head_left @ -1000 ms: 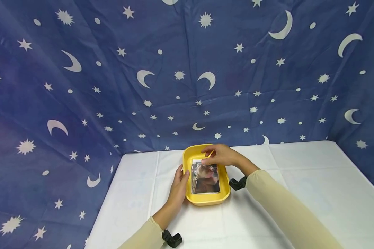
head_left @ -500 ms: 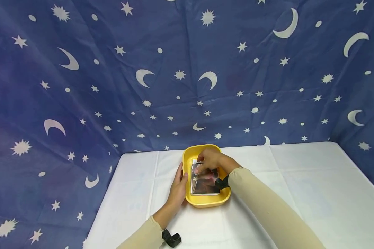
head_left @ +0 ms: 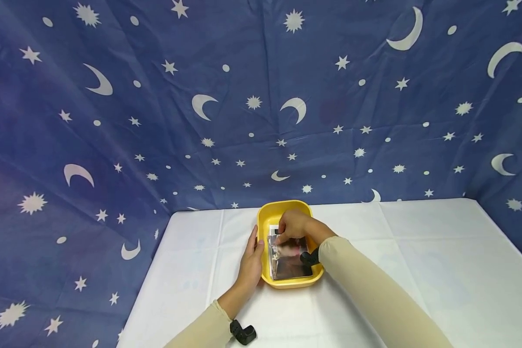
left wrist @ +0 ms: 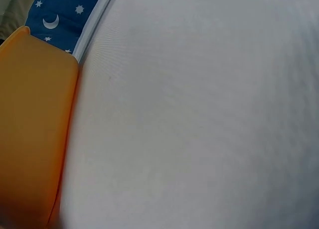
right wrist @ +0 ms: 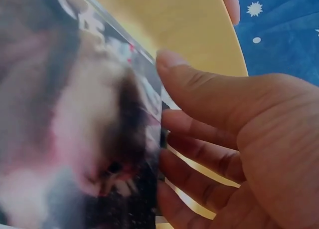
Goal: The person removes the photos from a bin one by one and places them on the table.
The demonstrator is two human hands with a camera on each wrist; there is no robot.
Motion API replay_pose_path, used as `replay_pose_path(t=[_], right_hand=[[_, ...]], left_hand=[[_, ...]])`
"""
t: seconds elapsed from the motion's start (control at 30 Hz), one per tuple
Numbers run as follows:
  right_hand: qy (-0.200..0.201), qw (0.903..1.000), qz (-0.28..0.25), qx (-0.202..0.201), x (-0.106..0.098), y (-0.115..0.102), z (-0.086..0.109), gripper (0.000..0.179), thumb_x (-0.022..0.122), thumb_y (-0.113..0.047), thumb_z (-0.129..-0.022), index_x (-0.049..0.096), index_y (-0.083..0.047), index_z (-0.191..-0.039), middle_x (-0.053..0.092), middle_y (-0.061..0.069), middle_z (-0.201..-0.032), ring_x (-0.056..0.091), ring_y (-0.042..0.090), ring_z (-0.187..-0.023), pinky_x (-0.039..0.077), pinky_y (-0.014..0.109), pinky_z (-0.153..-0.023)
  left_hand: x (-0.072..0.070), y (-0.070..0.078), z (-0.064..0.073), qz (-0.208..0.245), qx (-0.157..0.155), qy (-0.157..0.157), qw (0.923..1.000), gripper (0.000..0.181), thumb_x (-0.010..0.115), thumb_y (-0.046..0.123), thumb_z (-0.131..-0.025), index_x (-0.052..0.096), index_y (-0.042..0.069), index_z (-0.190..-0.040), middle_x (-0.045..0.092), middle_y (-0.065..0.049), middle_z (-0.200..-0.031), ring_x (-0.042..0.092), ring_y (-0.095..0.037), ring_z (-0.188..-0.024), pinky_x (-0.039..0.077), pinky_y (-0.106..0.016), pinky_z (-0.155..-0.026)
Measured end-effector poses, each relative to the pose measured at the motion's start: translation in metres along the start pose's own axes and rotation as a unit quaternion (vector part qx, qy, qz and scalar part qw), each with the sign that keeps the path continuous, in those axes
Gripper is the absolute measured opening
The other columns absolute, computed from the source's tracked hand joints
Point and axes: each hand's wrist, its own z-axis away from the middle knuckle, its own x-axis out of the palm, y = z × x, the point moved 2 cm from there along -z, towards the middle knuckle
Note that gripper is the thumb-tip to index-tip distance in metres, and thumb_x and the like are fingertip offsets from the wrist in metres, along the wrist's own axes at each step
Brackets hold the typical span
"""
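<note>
A yellow tray [head_left: 291, 284] with rounded corners stands on the white table, holding a small stack of photo prints. My left hand [head_left: 249, 263] grips the tray's left side, thumb at the rim and fingers along the outer wall. Inside the tray, my right hand [head_left: 297, 225] pinches the top photo [head_left: 291, 268] by its far edge. In the right wrist view the thumb lies at that photo's edge, and the other fingertips disappear behind it. White borders of the prints below show at the far and left sides. The left wrist view catches only the tray's outer wall [left wrist: 35, 124].
A white cloth [head_left: 400, 280] covers the table. Behind and on both sides hangs a blue curtain [head_left: 243, 121] with moons and stars, close to the tray's far end. Black wrist cameras [head_left: 242, 332] sit on both wrists.
My right hand has come down from above the tray's far end onto the photos. The top photo has slid toward me, off the prints below. My left hand stays on the tray.
</note>
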Motion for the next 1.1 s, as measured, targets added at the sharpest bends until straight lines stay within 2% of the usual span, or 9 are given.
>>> replay_pose_path(t=[0.13, 0.33, 0.47, 0.77, 0.93, 1.1], right_hand=[[-0.018, 0.9997, -0.016, -0.01, 0.001, 0.0, 0.003, 0.017, 0.086, -0.032, -0.082, 0.08, -0.017, -0.078, 0.07, -0.009, -0.07, 0.056, 0.007, -0.068, 0.05, 0.021, -0.065], [-0.02, 0.9988, -0.041, -0.02, 0.001, 0.003, 0.005, 0.014, 0.087, -0.024, -0.081, 0.076, -0.016, -0.079, 0.067, -0.009, -0.07, 0.056, 0.006, -0.067, 0.049, 0.02, -0.063], [-0.035, 0.9962, -0.076, -0.025, 0.002, 0.004, 0.005, 0.015, 0.088, -0.019, -0.08, 0.075, -0.014, -0.086, 0.066, -0.008, -0.073, 0.057, 0.006, -0.068, 0.049, 0.02, -0.063], [-0.059, 0.9875, -0.146, -0.011, -0.004, 0.0, 0.008, 0.018, 0.083, -0.009, -0.084, 0.081, -0.007, -0.103, 0.079, 0.001, -0.091, 0.068, 0.007, -0.074, 0.059, 0.022, -0.07], [-0.054, 0.9836, -0.172, -0.006, -0.006, 0.0, 0.011, 0.019, 0.082, -0.002, -0.083, 0.082, -0.009, -0.1, 0.077, 0.001, -0.087, 0.067, 0.009, -0.073, 0.059, 0.023, -0.069], [-0.035, 0.9849, -0.169, -0.011, -0.008, 0.001, 0.013, 0.022, 0.083, 0.004, -0.079, 0.082, -0.009, -0.096, 0.075, 0.002, -0.079, 0.066, 0.009, -0.069, 0.058, 0.022, -0.065]], left_hand=[[0.001, 0.002, 0.0, 0.008, -0.001, -0.001, 1.0, 0.056, 0.042, 0.032, -0.111, 0.026, 0.029, -0.164, 0.024, -0.009, -0.17, 0.021, -0.032, -0.157, 0.014, -0.052, -0.13], [0.003, 0.001, -0.002, 0.008, 0.004, -0.003, 1.0, 0.055, 0.041, 0.028, -0.111, 0.026, 0.026, -0.164, 0.024, -0.01, -0.17, 0.021, -0.034, -0.156, 0.015, -0.053, -0.129], [0.002, -0.001, -0.002, -0.001, -0.005, 0.005, 1.0, 0.054, 0.041, 0.029, -0.111, 0.027, 0.029, -0.163, 0.026, -0.007, -0.169, 0.022, -0.033, -0.157, 0.016, -0.053, -0.129], [0.0, 0.004, 0.0, 0.002, -0.001, 0.009, 1.0, 0.054, 0.042, 0.03, -0.111, 0.027, 0.029, -0.163, 0.027, -0.008, -0.169, 0.021, -0.034, -0.157, 0.014, -0.055, -0.129], [-0.001, 0.002, 0.001, 0.008, -0.002, 0.01, 0.9999, 0.055, 0.044, 0.032, -0.11, 0.028, 0.029, -0.163, 0.026, -0.008, -0.169, 0.021, -0.034, -0.157, 0.014, -0.055, -0.129], [-0.001, 0.001, 0.0, 0.009, -0.001, 0.011, 0.9999, 0.055, 0.043, 0.031, -0.111, 0.028, 0.028, -0.163, 0.025, -0.007, -0.17, 0.02, -0.033, -0.157, 0.014, -0.053, -0.13]])
